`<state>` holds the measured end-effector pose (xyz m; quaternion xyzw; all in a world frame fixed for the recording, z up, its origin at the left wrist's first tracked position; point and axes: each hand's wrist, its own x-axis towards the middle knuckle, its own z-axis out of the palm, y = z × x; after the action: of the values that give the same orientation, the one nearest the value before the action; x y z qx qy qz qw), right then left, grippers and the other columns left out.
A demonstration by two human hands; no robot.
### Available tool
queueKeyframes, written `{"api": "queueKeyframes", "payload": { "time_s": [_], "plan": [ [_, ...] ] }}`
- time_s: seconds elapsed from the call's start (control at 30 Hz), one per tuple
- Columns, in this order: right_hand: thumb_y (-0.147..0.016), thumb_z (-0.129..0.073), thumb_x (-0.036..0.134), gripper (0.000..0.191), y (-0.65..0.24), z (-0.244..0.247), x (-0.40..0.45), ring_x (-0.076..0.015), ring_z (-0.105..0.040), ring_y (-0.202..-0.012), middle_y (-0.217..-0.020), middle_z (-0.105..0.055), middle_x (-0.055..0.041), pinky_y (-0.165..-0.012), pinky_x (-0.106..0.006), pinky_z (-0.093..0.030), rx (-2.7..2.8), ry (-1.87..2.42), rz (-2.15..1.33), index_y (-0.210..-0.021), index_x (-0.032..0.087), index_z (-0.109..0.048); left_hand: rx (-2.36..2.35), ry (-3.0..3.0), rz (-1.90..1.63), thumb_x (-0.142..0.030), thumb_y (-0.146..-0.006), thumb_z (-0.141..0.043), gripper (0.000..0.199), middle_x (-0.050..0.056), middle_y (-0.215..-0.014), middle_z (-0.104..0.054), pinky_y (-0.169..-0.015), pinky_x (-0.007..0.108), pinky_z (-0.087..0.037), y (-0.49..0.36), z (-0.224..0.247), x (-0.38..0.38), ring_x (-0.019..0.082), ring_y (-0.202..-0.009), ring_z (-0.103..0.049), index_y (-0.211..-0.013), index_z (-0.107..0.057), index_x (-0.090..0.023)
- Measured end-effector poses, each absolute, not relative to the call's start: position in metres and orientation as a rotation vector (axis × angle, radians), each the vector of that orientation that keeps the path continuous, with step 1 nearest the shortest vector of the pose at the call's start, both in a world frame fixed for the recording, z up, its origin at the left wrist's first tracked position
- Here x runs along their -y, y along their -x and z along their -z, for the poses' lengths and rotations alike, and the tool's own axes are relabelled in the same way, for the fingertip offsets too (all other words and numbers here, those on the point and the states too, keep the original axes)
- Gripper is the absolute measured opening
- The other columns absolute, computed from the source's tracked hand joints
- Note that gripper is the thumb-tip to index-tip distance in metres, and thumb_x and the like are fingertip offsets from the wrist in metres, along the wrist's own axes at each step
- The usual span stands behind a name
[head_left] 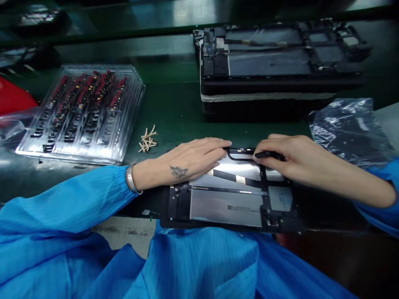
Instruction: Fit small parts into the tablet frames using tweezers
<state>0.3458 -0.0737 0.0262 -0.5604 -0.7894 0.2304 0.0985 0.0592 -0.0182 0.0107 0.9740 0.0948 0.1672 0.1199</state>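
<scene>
An opened flat electronic device with a black frame and silver battery panels lies at the table's front edge. My left hand rests palm down across its upper left part, fingers stretched toward the top edge. Between the thumb and fingers of my right hand is a slim black tool, held close to the device's upper edge. A thin black cable runs along that edge between my two hands. What lies under my left palm is hidden.
Stacked clear trays of small red and black parts stand at the left. Beige strips lie beside them. A stack of similar devices is at the back right, near a clear plastic bag. Something red is far left.
</scene>
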Motion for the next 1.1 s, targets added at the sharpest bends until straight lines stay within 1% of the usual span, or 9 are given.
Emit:
{"api": "queueKeyframes", "payload": {
  "time_s": [0.1, 0.2, 0.4, 0.6, 0.73, 0.83, 0.93, 1.0, 1.1],
  "plan": [
    [-0.088, -0.056, 0.042, 0.025, -0.345, -0.027, 0.073, -0.0221, -0.06, -0.068, -0.083, -0.068, -0.0075, -0.062, -0.035, -0.04, 2.338, 1.672, -0.688, -0.087, 0.024, -0.074, -0.249, -2.849, -0.496, -0.017, -0.105, -0.045, 0.023, 0.021, -0.147, -0.058, -0.114, 0.044, -0.053, -0.059, -0.005, 0.017, 0.028, -0.139, -0.056, -0.121, -0.061, -0.009],
    [-0.088, -0.056, 0.041, 0.024, -0.345, -0.026, 0.073, -0.0221, -0.06, -0.069, -0.084, -0.067, -0.0075, -0.063, -0.034, -0.039, 2.335, 1.695, -0.691, -0.087, 0.024, -0.074, -0.254, -2.861, -0.478, -0.015, -0.105, -0.045, 0.023, 0.018, -0.149, -0.056, -0.113, 0.042, -0.053, -0.059, -0.003, 0.016, 0.027, -0.139, -0.055, -0.122, -0.06, -0.011],
    [-0.089, -0.053, 0.043, 0.028, -0.344, -0.028, 0.073, -0.023, -0.061, -0.075, -0.087, -0.067, -0.0076, -0.068, -0.034, -0.039, 2.364, 1.731, -0.699, -0.089, 0.024, -0.073, -0.243, -2.946, -0.393, -0.009, -0.102, -0.045, 0.022, 0.019, -0.15, -0.055, -0.111, 0.043, -0.054, -0.06, -0.01, 0.019, 0.029, -0.138, -0.056, -0.118, -0.06, -0.009],
    [-0.089, -0.047, 0.046, 0.035, -0.341, -0.032, 0.073, -0.0229, -0.06, -0.076, -0.087, -0.065, -0.0086, -0.068, -0.034, -0.039, 2.397, 1.77, -0.719, -0.091, 0.022, -0.073, -0.226, -3.073, -0.334, -0.016, -0.106, -0.042, 0.023, 0.016, -0.146, -0.06, -0.111, 0.04, -0.054, -0.061, -0.014, 0.018, 0.027, -0.136, -0.057, -0.119, -0.06, -0.01],
    [-0.088, -0.047, 0.048, 0.036, -0.34, -0.035, 0.071, -0.0203, -0.058, -0.067, -0.081, -0.063, -0.0073, -0.063, -0.032, -0.038, 2.405, 1.785, -0.723, -0.087, 0.022, -0.072, -0.106, -3.154, -0.34, -0.019, -0.106, -0.046, 0.025, 0.021, -0.144, -0.06, -0.112, 0.046, -0.053, -0.062, -0.014, 0.014, 0.031, -0.135, -0.059, -0.122, -0.061, -0.007],
    [-0.088, -0.048, 0.049, 0.037, -0.341, -0.036, 0.07, -0.0186, -0.058, -0.064, -0.08, -0.063, -0.0066, -0.062, -0.031, -0.038, 2.394, 1.764, -0.748, -0.086, 0.02, -0.072, -0.054, -3.169, -0.329, -0.019, -0.106, -0.045, 0.029, 0.023, -0.143, -0.061, -0.112, 0.047, -0.052, -0.061, -0.017, 0.013, 0.031, -0.135, -0.06, -0.128, -0.059, -0.006],
    [-0.089, -0.049, 0.05, 0.037, -0.342, -0.036, 0.07, -0.0181, -0.059, -0.067, -0.08, -0.063, -0.005, -0.064, -0.03, -0.038, 2.379, 1.711, -0.756, -0.089, 0.02, -0.072, -0.068, -3.133, -0.342, -0.024, -0.11, -0.037, 0.037, 0.02, -0.14, -0.064, -0.113, 0.041, -0.052, -0.06, -0.019, 0.011, 0.027, -0.135, -0.06, -0.135, -0.055, -0.004],
    [-0.091, -0.049, 0.049, 0.036, -0.341, -0.036, 0.071, -0.0174, -0.058, -0.067, -0.078, -0.062, -0.004, -0.063, -0.029, -0.036, 2.395, 1.714, -0.713, -0.087, 0.021, -0.071, -0.069, -3.136, -0.353, -0.026, -0.111, -0.034, 0.041, 0.019, -0.141, -0.064, -0.113, 0.039, -0.052, -0.059, -0.019, 0.01, 0.026, -0.135, -0.06, -0.139, -0.054, -0.003],
    [-0.09, -0.046, 0.045, 0.033, -0.337, -0.036, 0.072, -0.017, -0.054, -0.065, -0.075, -0.058, -0.0036, -0.062, -0.029, -0.032, 2.438, 1.788, -0.625, -0.082, 0.021, -0.067, -0.062, -3.169, -0.334, -0.022, -0.11, -0.034, 0.041, 0.018, -0.145, -0.061, -0.114, 0.041, -0.052, -0.058, -0.016, 0.008, 0.026, -0.137, -0.059, -0.143, -0.052, -0.004]
  ]
}}
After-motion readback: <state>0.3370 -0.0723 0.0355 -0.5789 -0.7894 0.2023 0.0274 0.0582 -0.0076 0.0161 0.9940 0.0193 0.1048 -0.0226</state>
